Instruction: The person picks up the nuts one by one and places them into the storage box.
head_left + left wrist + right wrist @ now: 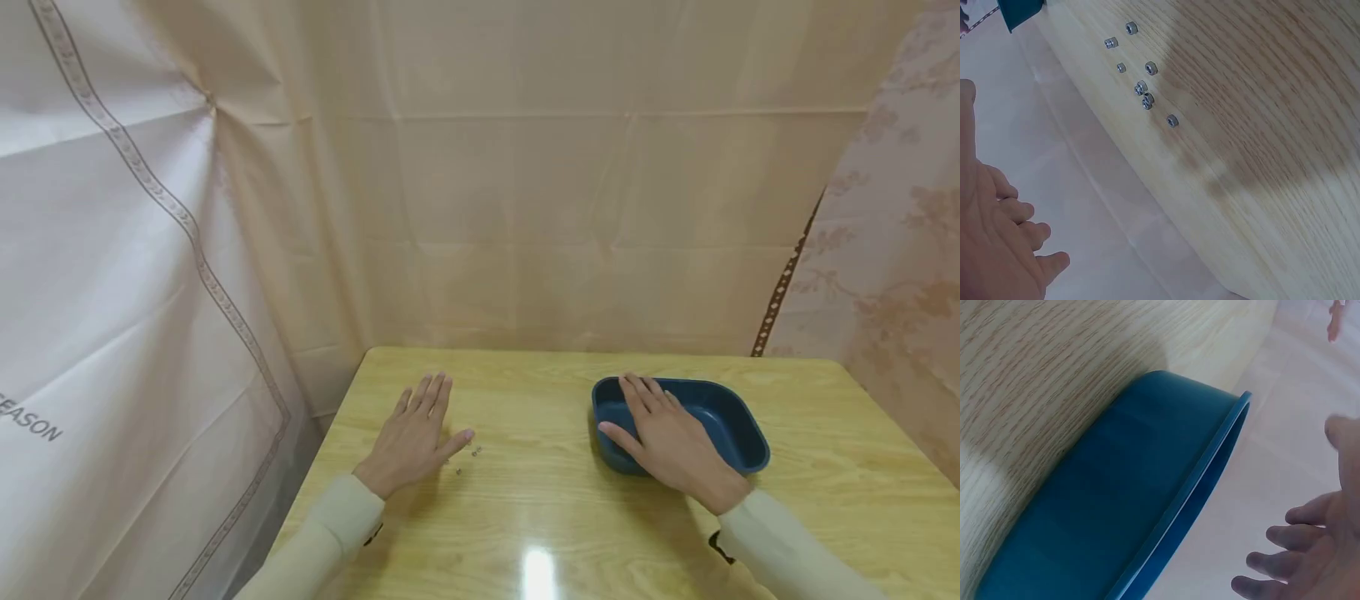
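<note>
My left hand point(411, 440) hovers palm down above the left part of the table, fingers straight and thumb out to the side. Near and below it lie several small silver metal nuts point(1150, 68), loosely scattered on the wood. A blue plastic basin point(752, 446) stands on the right half of the table. Over its left side hangs my right hand point(671, 442), fingers extended, hiding part of the rim and inside. In the right wrist view the basin's outer wall point(1110, 469) shows, with the hand apart from it. Neither hand holds anything.
The light wood-grain table point(525, 508) has rounded back corners. Behind it hangs a beige cloth point(510, 208); a white cloth with a patterned band point(135, 333) hangs at the left, and a floral cloth point(892, 233) at the right.
</note>
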`<state>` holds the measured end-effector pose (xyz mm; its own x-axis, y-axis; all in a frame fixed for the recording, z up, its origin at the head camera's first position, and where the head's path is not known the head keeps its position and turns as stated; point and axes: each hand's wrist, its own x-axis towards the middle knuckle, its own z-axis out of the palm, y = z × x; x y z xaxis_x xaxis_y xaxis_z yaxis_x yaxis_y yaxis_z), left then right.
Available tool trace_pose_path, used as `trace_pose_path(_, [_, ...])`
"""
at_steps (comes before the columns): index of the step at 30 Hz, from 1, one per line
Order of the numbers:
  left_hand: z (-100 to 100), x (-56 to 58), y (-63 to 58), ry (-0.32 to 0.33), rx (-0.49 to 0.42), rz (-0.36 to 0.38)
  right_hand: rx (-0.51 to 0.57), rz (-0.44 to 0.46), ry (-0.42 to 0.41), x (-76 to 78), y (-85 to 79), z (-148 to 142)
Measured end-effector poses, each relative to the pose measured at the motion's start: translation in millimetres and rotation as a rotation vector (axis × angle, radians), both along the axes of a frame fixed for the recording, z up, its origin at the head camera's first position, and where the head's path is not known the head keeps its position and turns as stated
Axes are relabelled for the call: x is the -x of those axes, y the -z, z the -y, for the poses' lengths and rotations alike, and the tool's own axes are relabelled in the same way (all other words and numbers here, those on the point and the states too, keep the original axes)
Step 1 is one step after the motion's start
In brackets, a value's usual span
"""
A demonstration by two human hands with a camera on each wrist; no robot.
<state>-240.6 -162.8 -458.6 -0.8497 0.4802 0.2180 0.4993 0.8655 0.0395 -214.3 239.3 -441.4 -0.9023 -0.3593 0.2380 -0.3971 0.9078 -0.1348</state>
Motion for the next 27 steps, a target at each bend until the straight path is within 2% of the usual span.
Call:
trace_pose_path(4, [2,-0.6,0.8,0.013,-0.027,-0.052,0.039,-0.126,0.019,0.9,0.2,-4])
trace_pose_path(7, [2,-0.1,1.5,0.026,-0.054,-0.156,0.05,-0.201,0.035,1.9,-0.4,-8])
trace_pose_path(10, [3,0.4,3.2,0.041,-0.077,-0.264,0.045,-0.232,0.053,1.8,-1.3,-15])
trace_pose_path(14, [4,0.1,4.8,0.07,-0.089,-0.339,0.063,-0.21,0.09,0.1,-5.4,-29])
trace_pose_path(18, [6,-1.2,4.9,0.086,-0.082,-0.374,0.076,-0.181,0.128,-2.6,-7.9,-47])
trace_pose_path(22, [11,-4.6,7.9,0.106,-0.097,-0.416,0.061,-0.164,0.153,-7.8,-2.5,-67])
trace_pose_path(27, [15,-5.5,12.0,0.142,-0.152,-0.487,0.046,-0.082,0.205,-17.2,3.6,-89])
